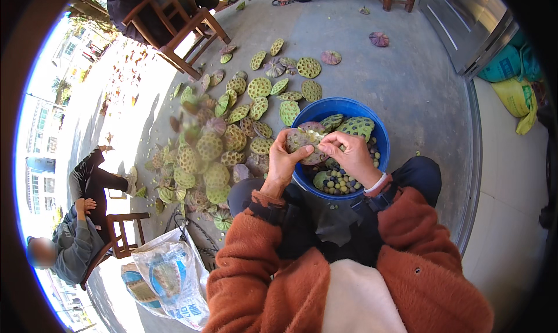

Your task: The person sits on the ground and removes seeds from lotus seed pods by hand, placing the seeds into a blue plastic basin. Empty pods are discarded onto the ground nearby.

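Note:
A lotus seed pod (301, 142), purplish green with a torn pale edge, is gripped in my left hand (283, 160) above a blue plastic bucket (385, 136). At that torn edge are the fingers of my right hand (348, 154), pinched together on the pod; whether a seed lies between them is hidden. Loose lotus seeds (341, 182), green and dark, lie in the bucket under my hands. Whole green pods (356, 127) with seeds in their holes rest inside near the far rim. The bucket stands between my knees.
A heap of emptied lotus pods (216, 147) spreads over the concrete floor (348, 62) to the left. A woven sack (170, 280) lies at lower left. One person sits on a wooden chair (126, 232); others sit at the top. A metal door (462, 23) stands at right.

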